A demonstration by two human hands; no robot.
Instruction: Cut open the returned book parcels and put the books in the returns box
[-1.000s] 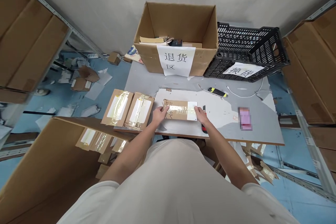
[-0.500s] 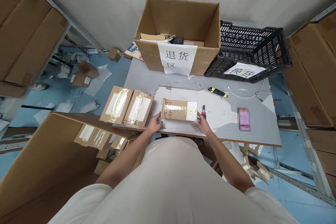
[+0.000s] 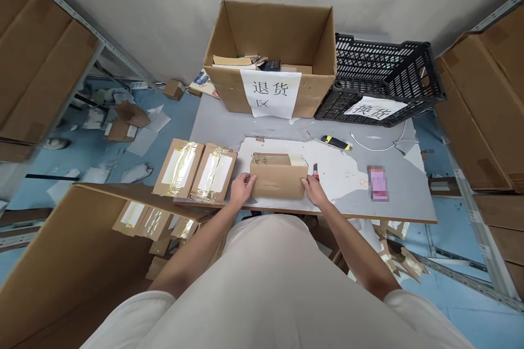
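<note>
Along the near edge of a grey tabletop (image 3: 409,196), gripping a brown carton (image 3: 278,181) by its two short ends, pinching it between the left hand (image 3: 241,190) and the right hand (image 3: 314,191), with a thumb showing at each end. Now tipping the carton backward, presenting a plain brown side; half a second ago, leaving it flat with its taped face up and keeping both hands looser, fingers spread near its ends. Turning the handwriting (image 3: 262,158) and white label (image 3: 298,160) into a narrow strip along the far side. Leaving unclear any contact between the carton's lower edge and the tabletop.

Just beyond the right hand, showing a red-and-black cutter (image 3: 315,171) and, farther back, a black-and-yellow knife (image 3: 336,142), both unmoved. To the left, displaying two taped parcels (image 3: 198,172) side by side, apart from the carton, as before. Toward the wall (image 3: 172,11), still featuring a tall open cardboard box (image 3: 229,90) with a paper sign (image 3: 271,94), beside a black plastic crate (image 3: 405,68). Off to the right, still including a pink rectangle (image 3: 378,183), pixelated beyond recognition, with a white cable (image 3: 376,147) behind it.
</note>
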